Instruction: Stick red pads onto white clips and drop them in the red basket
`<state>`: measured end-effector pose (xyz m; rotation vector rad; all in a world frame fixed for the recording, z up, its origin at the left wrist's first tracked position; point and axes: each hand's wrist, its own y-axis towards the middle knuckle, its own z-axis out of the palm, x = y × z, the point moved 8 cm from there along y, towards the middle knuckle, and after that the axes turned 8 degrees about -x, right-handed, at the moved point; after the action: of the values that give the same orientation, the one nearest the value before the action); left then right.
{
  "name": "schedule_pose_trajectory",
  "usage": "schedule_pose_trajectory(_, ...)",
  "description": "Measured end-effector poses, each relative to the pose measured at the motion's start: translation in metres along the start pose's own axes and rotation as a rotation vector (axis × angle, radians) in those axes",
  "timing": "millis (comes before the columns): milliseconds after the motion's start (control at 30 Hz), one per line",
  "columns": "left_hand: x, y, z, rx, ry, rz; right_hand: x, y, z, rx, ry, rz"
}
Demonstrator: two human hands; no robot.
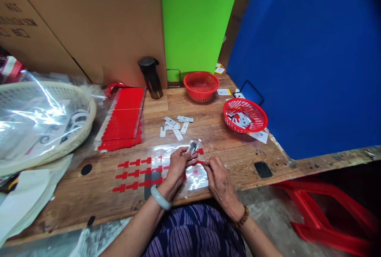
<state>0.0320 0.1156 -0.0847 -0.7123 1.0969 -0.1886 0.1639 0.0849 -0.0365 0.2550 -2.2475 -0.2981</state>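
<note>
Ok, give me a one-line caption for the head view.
At a wooden table, the left hand holds a small card while the right hand pinches a red tab over a clear sheet.

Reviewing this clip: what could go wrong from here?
The red piece pinched in the right hand is thin and might bend or slip. The left hand, holding a small tag, is over the clear sheet and could shift it. The loose tags lie unboxed just beyond the sheet, so a stray reach might scatter them.
</note>
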Motion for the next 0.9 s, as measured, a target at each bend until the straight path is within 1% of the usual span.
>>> schedule_pose_trajectory(300, -0.001, -0.002, 0.001, 0.043, -0.008, -0.015, 0.009, -0.004, -0.004, 0.028, 0.000, -0.043)
schedule_pose_trajectory(400, -0.001, -0.002, 0.001, 0.043, -0.013, -0.013, 0.015, -0.006, -0.008, 0.034, -0.004, -0.051)
schedule_pose_trajectory(500, -0.001, -0.001, 0.001, 0.036, -0.015, -0.012, 0.021, -0.006, -0.018, 0.019, 0.030, -0.038)
schedule_pose_trajectory(633, -0.002, -0.002, 0.001, 0.059, -0.006, -0.026, 0.021, -0.002, -0.034, -0.034, 0.161, 0.033)
schedule_pose_trajectory(733, -0.005, -0.008, -0.002, 0.111, 0.019, -0.053, 0.015, 0.003, -0.042, -0.082, 0.267, 0.146)
schedule_pose_trajectory(833, -0.011, -0.021, -0.008, 0.166, 0.067, -0.074, 0.009, 0.006, -0.044, -0.090, 0.342, 0.273)
schedule_pose_trajectory(900, -0.014, -0.032, -0.014, 0.186, 0.096, -0.100, 0.011, 0.009, -0.040, -0.062, 0.366, 0.310)
